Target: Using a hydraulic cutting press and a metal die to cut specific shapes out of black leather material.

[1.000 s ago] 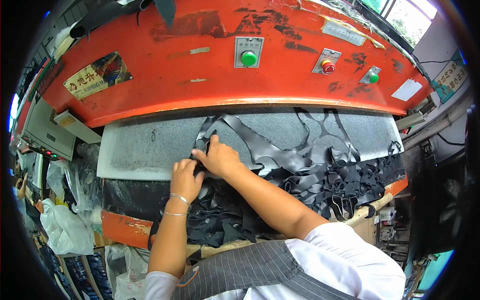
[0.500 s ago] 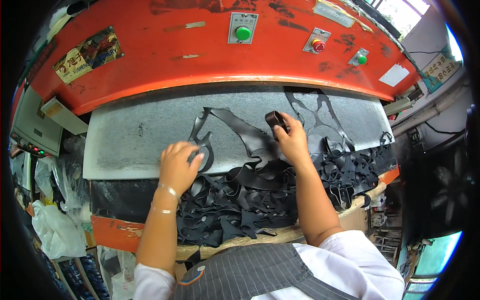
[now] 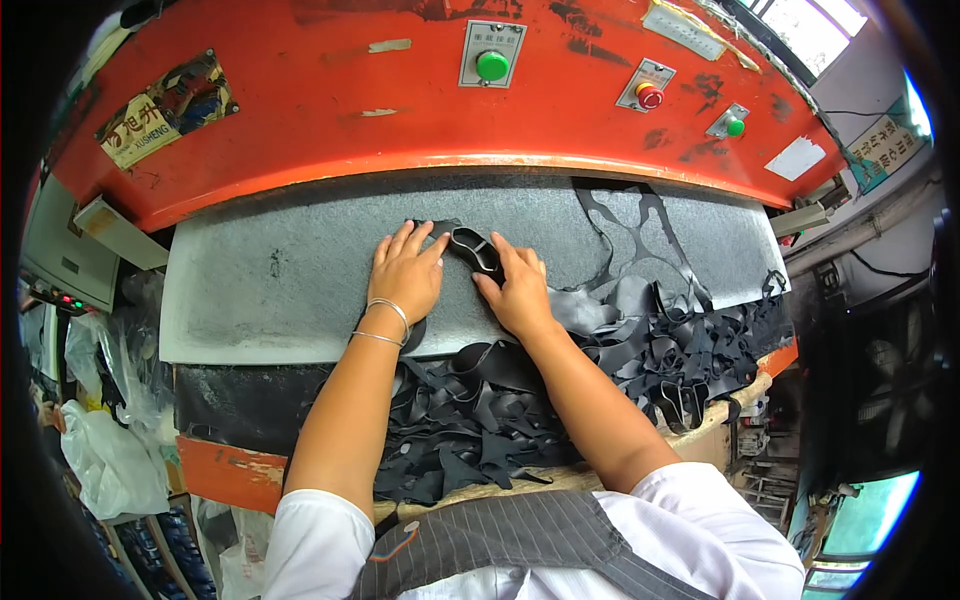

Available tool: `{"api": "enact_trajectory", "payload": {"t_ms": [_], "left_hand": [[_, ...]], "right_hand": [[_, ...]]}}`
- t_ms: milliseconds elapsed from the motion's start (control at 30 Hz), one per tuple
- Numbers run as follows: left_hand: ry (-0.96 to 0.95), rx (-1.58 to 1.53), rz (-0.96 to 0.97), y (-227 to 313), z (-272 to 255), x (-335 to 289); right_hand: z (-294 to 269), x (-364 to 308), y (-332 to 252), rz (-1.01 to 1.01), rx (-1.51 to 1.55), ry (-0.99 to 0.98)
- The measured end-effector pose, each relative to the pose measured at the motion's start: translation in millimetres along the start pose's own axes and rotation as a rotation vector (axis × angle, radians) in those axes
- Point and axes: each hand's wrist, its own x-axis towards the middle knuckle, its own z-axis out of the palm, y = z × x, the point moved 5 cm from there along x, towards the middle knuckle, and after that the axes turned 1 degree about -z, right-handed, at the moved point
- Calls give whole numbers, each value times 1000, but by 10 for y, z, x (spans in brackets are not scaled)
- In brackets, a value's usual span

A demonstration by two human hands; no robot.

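Note:
A dark cutting die [image 3: 476,251], a curved metal outline with a bar across it, stands on the black leather strip [image 3: 431,228] on the grey cutting pad [image 3: 270,300]. My right hand [image 3: 519,292] grips the die's right side between thumb and fingers. Flat on the strip lies my left hand [image 3: 408,280], fingers stretched out, its forefinger beside the die's left end. Most of the strip is hidden under my hands. To the right, a leather piece with cut-out holes [image 3: 640,240] rests on the pad.
A red press beam [image 3: 330,120] spans the far side, bearing green buttons [image 3: 492,66] and a red knob [image 3: 649,96]. Black leather scraps [image 3: 480,430] heap along the near edge, with another metal die [image 3: 683,404] at right. White plastic bags [image 3: 115,460] hang at left.
My right hand has brought the die left and down onto the strip. My left hand has moved up and right and now lies flat on the leather. The strip has shifted under my hands.

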Motion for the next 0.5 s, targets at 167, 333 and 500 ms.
{"api": "enact_trajectory", "payload": {"t_ms": [167, 333, 500], "left_hand": [[-30, 6, -26, 22, 3, -33], [-58, 6, -29, -74, -21, -54], [251, -419, -106, -112, -574, -16]], "right_hand": [[0, 17, -40, 14, -36, 16], [-59, 30, -107, 56, -13, -50], [-1126, 367, 333, 188, 343, 435]]}}
